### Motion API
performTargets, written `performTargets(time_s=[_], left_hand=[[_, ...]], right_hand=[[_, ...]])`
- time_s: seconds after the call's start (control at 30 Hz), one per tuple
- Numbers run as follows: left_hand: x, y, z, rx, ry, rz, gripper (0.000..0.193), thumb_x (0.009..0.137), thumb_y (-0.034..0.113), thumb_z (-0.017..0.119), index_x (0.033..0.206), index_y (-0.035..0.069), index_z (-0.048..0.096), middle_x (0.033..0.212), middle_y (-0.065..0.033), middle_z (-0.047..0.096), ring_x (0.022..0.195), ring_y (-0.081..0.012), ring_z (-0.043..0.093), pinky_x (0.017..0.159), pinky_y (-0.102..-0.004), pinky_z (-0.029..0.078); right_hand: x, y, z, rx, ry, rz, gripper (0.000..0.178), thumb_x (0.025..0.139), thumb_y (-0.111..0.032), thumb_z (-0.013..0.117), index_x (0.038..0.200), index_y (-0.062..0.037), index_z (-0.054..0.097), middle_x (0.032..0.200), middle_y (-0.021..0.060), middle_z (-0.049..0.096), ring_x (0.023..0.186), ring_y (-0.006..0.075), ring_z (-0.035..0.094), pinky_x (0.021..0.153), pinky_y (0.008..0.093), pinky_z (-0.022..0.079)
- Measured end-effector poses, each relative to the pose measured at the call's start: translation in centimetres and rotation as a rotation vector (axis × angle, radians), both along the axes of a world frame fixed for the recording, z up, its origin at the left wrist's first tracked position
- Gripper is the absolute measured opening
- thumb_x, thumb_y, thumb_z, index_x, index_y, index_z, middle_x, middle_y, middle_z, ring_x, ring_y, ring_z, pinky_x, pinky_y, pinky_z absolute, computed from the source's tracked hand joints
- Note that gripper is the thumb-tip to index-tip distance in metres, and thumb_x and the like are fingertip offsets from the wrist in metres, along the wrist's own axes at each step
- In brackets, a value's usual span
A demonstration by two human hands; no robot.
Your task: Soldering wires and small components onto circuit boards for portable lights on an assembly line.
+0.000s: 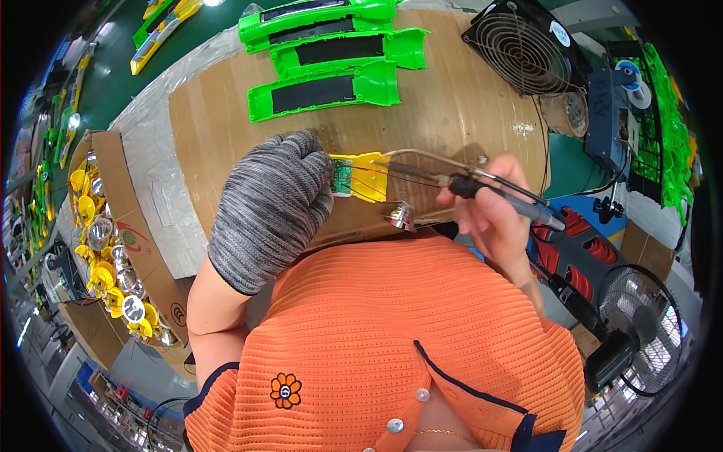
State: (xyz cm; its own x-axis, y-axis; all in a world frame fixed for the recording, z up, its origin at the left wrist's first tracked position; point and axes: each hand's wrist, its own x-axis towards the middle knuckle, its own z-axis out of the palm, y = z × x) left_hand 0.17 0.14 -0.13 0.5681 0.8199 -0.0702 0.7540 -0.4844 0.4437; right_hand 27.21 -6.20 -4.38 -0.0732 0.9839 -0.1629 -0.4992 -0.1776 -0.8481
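My left hand (275,200), in a grey and black striped knit glove, is closed at the left end of a yellow plastic housing (374,181). Its fingertips are mostly hidden by the glove. A small green circuit board (342,178) lies in that housing, with thin red and dark wires running from it. Bare and curled, my right hand (497,211) grips a soldering iron (527,207) with a curved metal tube along it. The iron's thin front end reaches left over the housing; its exact contact is blurred. A shiny silver reflector cup (401,217) sits just below the housing.
Several green plastic shells (324,98) with black panels lie at the back of the cardboard-covered bench (215,143). A square black fan (520,49) and a blue box-shaped unit (606,120) stand back right. A carton (124,218) of yellow-rimmed reflectors is at left.
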Motion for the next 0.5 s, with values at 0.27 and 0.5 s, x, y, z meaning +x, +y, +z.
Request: performTargets(time_s=[0.27,0.5], left_hand=[[0.0,-0.2,0.1,0.072,-0.017,-0.020,0.014,0.074,0.003,0.072,0.087,0.004,0.066,0.096,-0.0129,0.065,0.086,-0.0334,0.064,0.076,-0.0411,0.053],[0.5,-0.2,0.9,0.105,0.063,-0.012,0.018,0.073,0.005,0.074,0.089,0.006,0.067,0.096,-0.0100,0.067,0.088,-0.0317,0.064,0.078,-0.0406,0.051]], right_hand=[[2.1,1.1,-0.1,0.156,-0.024,-0.099,0.013,0.092,-0.008,0.056,0.100,-0.0026,0.046,0.060,0.0035,0.047,0.054,0.0149,0.051,0.074,0.0373,0.054],[2.9,1.4,-0.2,0.136,-0.044,-0.122,0.013,0.093,-0.007,0.054,0.103,-0.0028,0.047,0.061,0.0035,0.046,0.056,0.0159,0.052,0.074,0.0370,0.053]])
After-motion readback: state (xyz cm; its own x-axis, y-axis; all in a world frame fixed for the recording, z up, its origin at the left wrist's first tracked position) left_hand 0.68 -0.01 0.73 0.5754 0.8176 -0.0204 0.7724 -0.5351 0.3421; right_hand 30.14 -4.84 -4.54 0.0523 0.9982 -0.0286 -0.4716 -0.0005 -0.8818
